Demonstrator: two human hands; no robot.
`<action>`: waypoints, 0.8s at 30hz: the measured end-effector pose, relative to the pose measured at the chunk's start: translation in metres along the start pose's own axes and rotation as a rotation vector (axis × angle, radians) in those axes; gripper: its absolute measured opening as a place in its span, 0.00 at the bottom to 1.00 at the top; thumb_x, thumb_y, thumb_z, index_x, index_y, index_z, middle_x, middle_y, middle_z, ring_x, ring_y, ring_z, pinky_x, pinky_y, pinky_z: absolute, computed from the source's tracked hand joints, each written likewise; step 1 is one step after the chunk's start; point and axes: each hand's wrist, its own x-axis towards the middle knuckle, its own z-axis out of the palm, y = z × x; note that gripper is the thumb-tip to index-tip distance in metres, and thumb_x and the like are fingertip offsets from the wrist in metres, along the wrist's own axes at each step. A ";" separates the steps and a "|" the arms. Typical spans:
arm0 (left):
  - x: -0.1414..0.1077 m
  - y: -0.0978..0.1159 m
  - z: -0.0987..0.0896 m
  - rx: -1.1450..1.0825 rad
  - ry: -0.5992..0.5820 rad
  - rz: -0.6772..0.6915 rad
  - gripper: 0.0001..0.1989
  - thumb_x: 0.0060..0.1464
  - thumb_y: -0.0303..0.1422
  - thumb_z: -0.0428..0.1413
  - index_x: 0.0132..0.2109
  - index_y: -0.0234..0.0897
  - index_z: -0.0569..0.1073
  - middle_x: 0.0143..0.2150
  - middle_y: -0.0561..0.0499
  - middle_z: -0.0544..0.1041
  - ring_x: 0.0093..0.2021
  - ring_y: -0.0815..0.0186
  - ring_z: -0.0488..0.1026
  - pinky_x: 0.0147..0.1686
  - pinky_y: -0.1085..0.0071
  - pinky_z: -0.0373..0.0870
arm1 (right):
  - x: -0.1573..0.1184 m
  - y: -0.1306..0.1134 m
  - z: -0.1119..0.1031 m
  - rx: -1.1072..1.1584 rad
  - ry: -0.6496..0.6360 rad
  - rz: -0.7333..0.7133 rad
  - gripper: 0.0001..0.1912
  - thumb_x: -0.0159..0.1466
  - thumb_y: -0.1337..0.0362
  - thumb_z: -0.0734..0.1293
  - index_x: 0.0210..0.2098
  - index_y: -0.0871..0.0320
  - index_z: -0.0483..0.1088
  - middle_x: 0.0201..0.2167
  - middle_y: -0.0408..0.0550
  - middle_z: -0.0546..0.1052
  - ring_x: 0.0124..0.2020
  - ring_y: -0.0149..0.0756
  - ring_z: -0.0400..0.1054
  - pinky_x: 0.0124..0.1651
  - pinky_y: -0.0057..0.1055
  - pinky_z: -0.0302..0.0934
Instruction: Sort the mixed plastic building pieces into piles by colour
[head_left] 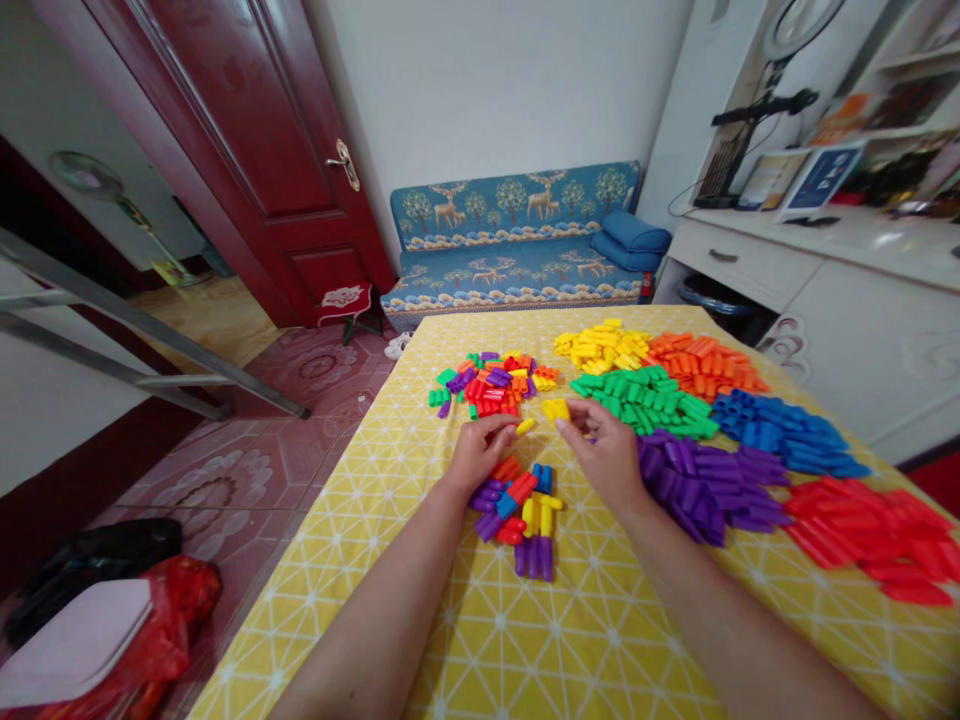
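My left hand (484, 450) pinches a small yellow piece (526, 426) above the table. Facing it, my right hand (604, 450) holds yellow pieces (555, 410) between thumb and fingers. The two held things are apart. Just beyond the hands lies a mixed pile (491, 385) of green, purple, red, orange and yellow pieces. Nearer to me, below my left hand, is a small group of pieces (519, 495) in red, blue, purple, yellow and orange. A green pile (645, 400) and a purple pile (705, 485) lie close to my right hand.
A yellow patterned cloth (499, 640) covers the table. Further piles are yellow (604, 347), orange (705, 365), blue (784, 432) and red (877, 535). Behind stands a blue sofa (517, 240); a white cabinet (862, 310) is at the right, a metal ladder (127, 330) at the left.
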 end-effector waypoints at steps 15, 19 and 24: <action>0.003 0.000 0.001 0.080 -0.027 0.061 0.09 0.58 0.32 0.54 0.41 0.35 0.78 0.35 0.47 0.81 0.33 0.65 0.76 0.35 0.71 0.70 | 0.134 0.093 -0.104 -0.390 0.011 0.341 0.12 0.50 0.64 0.73 0.34 0.60 0.72 0.24 0.44 0.75 0.24 0.35 0.72 0.33 0.34 0.69; 0.003 0.000 0.001 0.078 -0.032 0.060 0.10 0.59 0.32 0.53 0.40 0.35 0.78 0.34 0.48 0.81 0.33 0.66 0.76 0.34 0.72 0.70 | 0.147 0.099 -0.090 -0.417 0.204 0.315 0.19 0.52 0.63 0.71 0.43 0.61 0.71 0.39 0.51 0.78 0.38 0.41 0.74 0.45 0.39 0.69; 0.003 0.001 0.002 0.073 0.009 0.067 0.10 0.59 0.32 0.53 0.41 0.37 0.78 0.34 0.49 0.81 0.33 0.66 0.76 0.36 0.70 0.71 | 0.129 0.071 -0.037 -0.302 0.052 0.113 0.22 0.56 0.64 0.66 0.50 0.59 0.68 0.50 0.54 0.74 0.43 0.40 0.74 0.47 0.38 0.67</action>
